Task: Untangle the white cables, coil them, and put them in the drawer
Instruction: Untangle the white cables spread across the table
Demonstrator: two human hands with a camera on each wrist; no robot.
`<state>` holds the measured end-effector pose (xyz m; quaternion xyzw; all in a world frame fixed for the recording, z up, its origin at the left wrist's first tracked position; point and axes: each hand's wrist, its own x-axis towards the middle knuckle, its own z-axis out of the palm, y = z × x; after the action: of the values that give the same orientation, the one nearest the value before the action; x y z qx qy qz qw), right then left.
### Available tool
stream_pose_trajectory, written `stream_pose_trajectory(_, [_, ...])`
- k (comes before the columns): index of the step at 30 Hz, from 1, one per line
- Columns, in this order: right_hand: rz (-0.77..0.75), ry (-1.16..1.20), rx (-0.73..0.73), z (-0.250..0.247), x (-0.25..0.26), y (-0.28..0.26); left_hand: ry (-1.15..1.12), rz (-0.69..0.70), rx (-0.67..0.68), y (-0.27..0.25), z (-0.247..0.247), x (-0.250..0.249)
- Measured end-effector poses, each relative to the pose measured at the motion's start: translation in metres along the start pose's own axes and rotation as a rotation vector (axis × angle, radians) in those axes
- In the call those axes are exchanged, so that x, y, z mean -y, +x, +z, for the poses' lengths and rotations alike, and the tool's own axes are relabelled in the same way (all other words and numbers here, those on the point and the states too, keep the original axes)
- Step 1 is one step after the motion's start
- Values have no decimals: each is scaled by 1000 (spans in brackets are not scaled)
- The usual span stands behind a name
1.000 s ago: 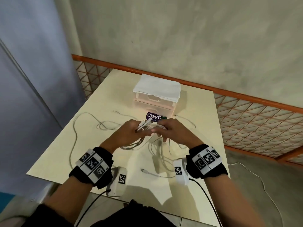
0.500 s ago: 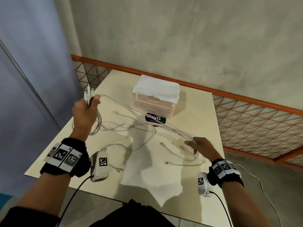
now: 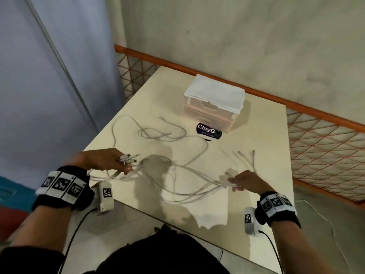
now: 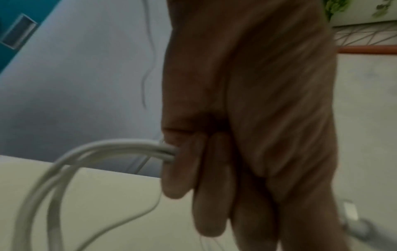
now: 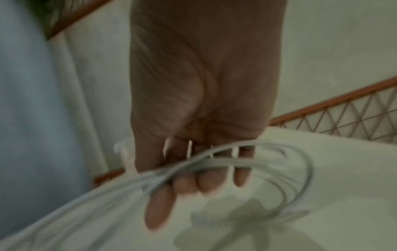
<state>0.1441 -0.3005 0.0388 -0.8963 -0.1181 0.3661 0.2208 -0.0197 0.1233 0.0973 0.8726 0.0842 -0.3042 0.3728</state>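
Several white cables (image 3: pixel 183 175) stretch low over the cream table (image 3: pixel 256 135) between my two hands. My left hand (image 3: pixel 110 161) at the table's left edge grips one end of the bundle, with the plugs (image 3: pixel 129 158) sticking out past its fingers; the left wrist view shows the cables (image 4: pixel 120 149) running into its curled fingers (image 4: pixel 178 169). My right hand (image 3: pixel 243 180) at the right holds the same strands, which cross its curled fingers (image 5: pixel 187 183) as cables (image 5: pixel 214 161). More loose cable (image 3: pixel 158 133) lies farther back. The white drawer box (image 3: pixel 213 101) stands at the back, both drawers closed.
A dark oval "ClayG" label (image 3: pixel 208 132) lies in front of the drawer box. An orange lattice railing (image 3: pixel 325 147) runs behind and right of the table. A blue-grey wall (image 3: pixel 49 86) stands close on the left. A thin wire (image 3: pixel 324 216) trails on the floor at right.
My hands went from together at the table's middle to spread wide. The left hand then came down from high on the left to the table edge, and the cables sag lower between my hands.
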Motion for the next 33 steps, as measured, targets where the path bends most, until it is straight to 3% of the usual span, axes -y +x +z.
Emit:
stream_pose_trajectory(2, [41,-305,119,21,12,13,44,-69,94,-7,7,13])
stream_pose_trajectory(4, [8,-370,100,36,31,24,41,-91,167,-14,17,21])
stream_pose_trajectory(8, [-244,-201,-42,71,92,41,35,-126,236,-28,33,35])
stream_pose_trajectory(11, [-419,-75,60,113,142,41,51,-161,276,-37,44,40])
stream_pose_trajectory(17, [-412,-196,88,168,176,57,25,-206,246,-49,55,36])
stream_pose_trajectory(19, [-394,-126,52,159,180,59,20,-199,200,-50,54,36])
stream_pose_trajectory(23, [-348,79,-230,114,180,67,-75,-115,89,-41,47,27])
stream_pose_trajectory(27, [-214,197,-412,59,177,73,-23,-34,-28,-18,39,8])
stream_pose_trajectory(30, [-132,512,-450,24,160,69,49,-1,81,-3,30,-7])
stream_pose_trajectory(33, [-154,752,-475,-4,138,55,160,12,128,7,22,-17])
